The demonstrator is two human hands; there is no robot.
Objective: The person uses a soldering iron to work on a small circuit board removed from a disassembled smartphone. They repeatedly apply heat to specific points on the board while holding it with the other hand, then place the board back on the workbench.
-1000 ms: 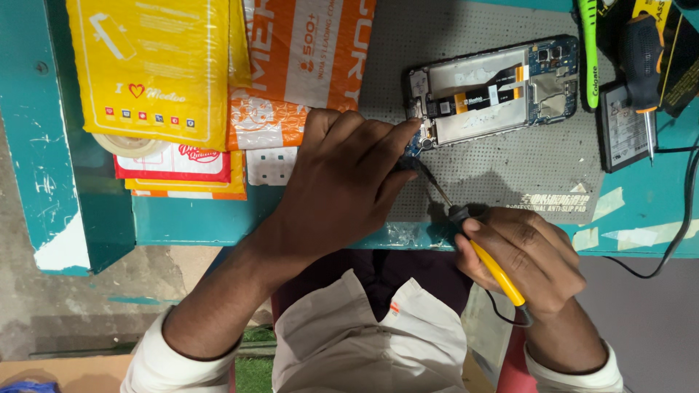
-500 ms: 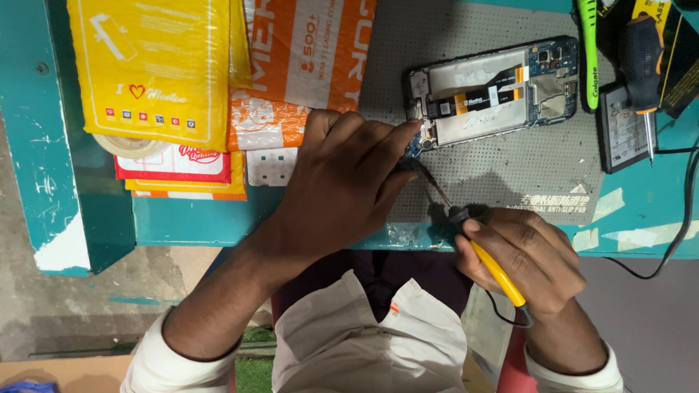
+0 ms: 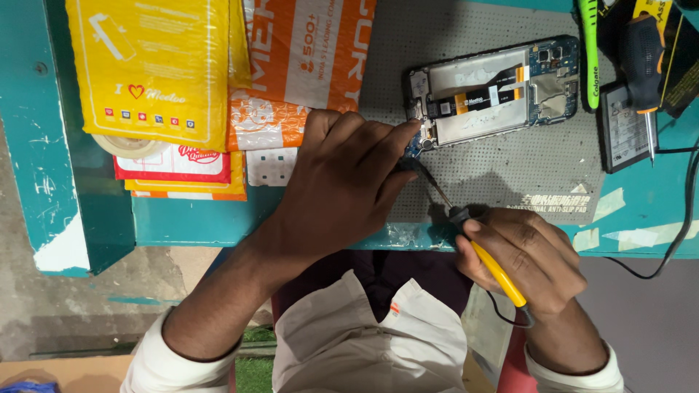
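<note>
Evidently mid-job: a small blue part (image 3: 412, 148) is being pinched in the left hand (image 3: 342, 191) grip at the corner of the opened phone (image 3: 495, 91) on the desk mat (image 3: 510, 171), w/ soldering iron (image 3: 466, 236) being clenched in the right hand (image 3: 520, 262), tip at the part, back cover not yet refitted.

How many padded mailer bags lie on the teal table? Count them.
2 clearly: a yellow padded mailer bag at the top left, an orange-and-white padded mailer bag beside it, partly underneath. Flat packets beneath may hide more.

Yellow mailer (image 3: 149, 69); orange mailer (image 3: 309, 51); screwdriver (image 3: 642, 62)
</note>
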